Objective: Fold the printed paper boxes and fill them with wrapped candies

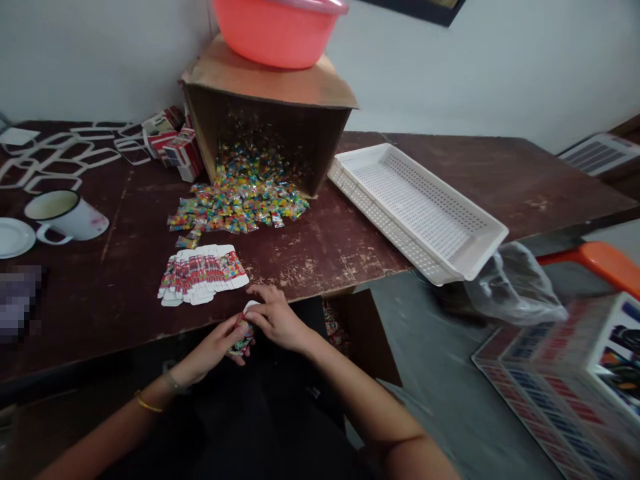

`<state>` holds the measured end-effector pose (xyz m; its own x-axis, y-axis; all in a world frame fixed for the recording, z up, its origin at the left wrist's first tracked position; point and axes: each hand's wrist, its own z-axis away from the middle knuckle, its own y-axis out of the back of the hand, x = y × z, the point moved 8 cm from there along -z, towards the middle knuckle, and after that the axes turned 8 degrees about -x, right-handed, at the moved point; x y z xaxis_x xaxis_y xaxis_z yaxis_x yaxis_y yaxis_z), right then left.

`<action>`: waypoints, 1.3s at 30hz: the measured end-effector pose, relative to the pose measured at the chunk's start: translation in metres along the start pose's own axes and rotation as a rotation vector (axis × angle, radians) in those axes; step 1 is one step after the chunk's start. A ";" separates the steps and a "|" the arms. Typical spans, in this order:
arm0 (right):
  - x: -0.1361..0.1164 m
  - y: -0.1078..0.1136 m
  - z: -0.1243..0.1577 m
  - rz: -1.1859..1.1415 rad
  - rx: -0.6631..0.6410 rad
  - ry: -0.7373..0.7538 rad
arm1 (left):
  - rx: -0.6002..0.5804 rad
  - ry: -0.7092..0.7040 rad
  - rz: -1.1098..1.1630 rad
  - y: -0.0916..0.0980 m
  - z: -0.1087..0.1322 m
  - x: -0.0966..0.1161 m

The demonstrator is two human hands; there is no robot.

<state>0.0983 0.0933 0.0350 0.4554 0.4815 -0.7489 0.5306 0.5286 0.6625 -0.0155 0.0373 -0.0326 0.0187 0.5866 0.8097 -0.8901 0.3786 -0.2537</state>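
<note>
Just off the table's front edge, my left hand is wrapped round a small colourful printed box. My right hand touches the box's white top end with its fingers bent over it. Behind the hands, a fanned stack of flat printed cartons lies on the brown table. Small clear packets of coloured candy spill onto the table from a cardboard box lying on its side.
A pink basin rests on the cardboard box. Right of it, a white perforated tray overhangs the table edge. At the left are an enamel mug, a white lid and white band-like frames. An open carton stands below the table.
</note>
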 end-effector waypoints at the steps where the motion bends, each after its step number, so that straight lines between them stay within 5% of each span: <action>1: 0.000 -0.008 0.002 -0.021 -0.020 -0.006 | 0.010 0.017 0.037 -0.001 0.000 -0.004; 3: 0.002 -0.017 0.006 -0.092 -0.006 -0.027 | 0.028 0.048 0.115 -0.003 0.000 -0.011; 8: 0.017 -0.007 0.017 -0.217 0.269 -0.181 | 0.043 0.009 0.101 -0.005 -0.003 -0.011; 11: 0.010 -0.013 0.013 -0.303 0.102 -0.086 | 0.035 0.002 0.092 -0.006 -0.005 -0.009; 13: 0.015 -0.011 0.016 -0.481 0.136 -0.082 | 0.027 0.008 0.139 -0.007 -0.006 -0.008; 16: 0.041 -0.021 0.022 -0.905 0.237 -0.244 | 0.017 0.026 0.214 -0.008 -0.007 -0.005; 19: 0.048 -0.052 0.019 -1.143 0.024 -0.372 | -0.009 0.058 0.195 -0.008 -0.007 -0.005; 21: 0.044 -0.052 0.015 -1.004 -0.021 -0.346 | -0.002 0.084 0.146 -0.005 -0.008 -0.007; 25: 0.014 -0.020 0.012 -0.583 0.047 -0.064 | 0.050 0.059 0.200 0.004 -0.013 -0.004; 31: 0.014 0.004 0.013 -0.576 0.182 -0.087 | -0.034 -0.020 0.312 -0.001 -0.012 0.007; 39: 0.008 -0.007 0.020 -0.422 0.165 0.039 | -0.166 0.009 0.119 -0.007 0.002 0.010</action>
<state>0.1126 0.0799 0.0242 0.1490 0.2753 -0.9497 0.7720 0.5677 0.2857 -0.0096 0.0393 -0.0216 -0.0771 0.6405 0.7641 -0.7989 0.4189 -0.4317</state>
